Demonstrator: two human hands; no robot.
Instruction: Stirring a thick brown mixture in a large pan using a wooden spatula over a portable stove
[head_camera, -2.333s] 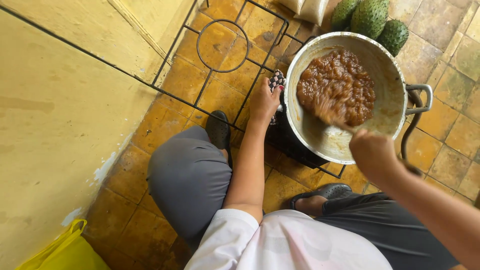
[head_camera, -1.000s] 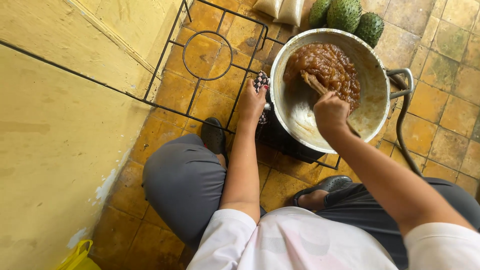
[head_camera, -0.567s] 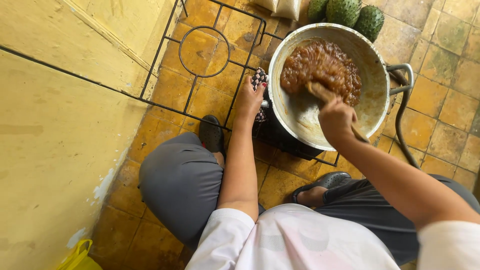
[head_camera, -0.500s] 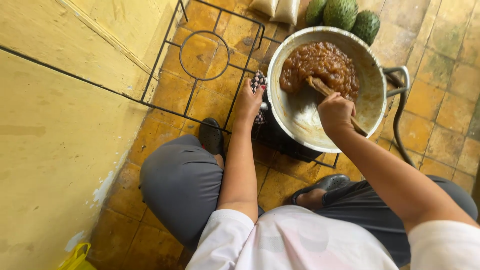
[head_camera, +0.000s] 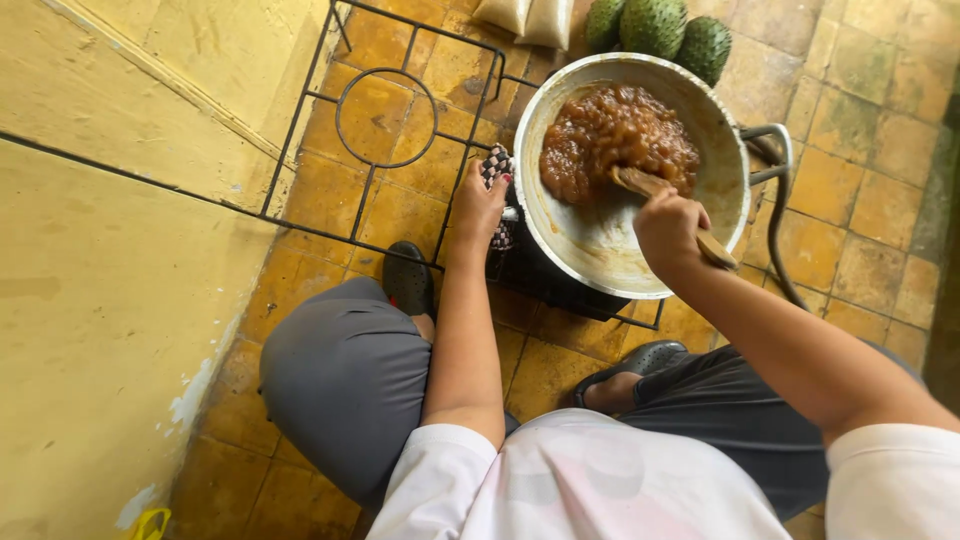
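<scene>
Right hand (head_camera: 668, 228) shifted; wooden spoon (head_camera: 640, 183) points up-left into brown paste (head_camera: 612, 137).

Spoon (head_camera: 640, 182) tip buried in brown mash (head_camera: 612, 135); sacks (head_camera: 525, 17) cut off.

Home cooking spot on tiled floor (head_camera: 860, 130): low burner frame (head_camera: 380, 120) at 11 o'clock, big pot (head_camera: 600, 240) at 1 o'clock, yellow wall (head_camera: 90, 300) at 9 o'clock

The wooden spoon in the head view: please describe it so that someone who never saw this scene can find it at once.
Find the big metal pot on the black wire stand over the yellow floor tiles. The wooden spoon leans inside it, its end in the brown mash, its handle in the right hand. It is the only wooden item there.
</scene>
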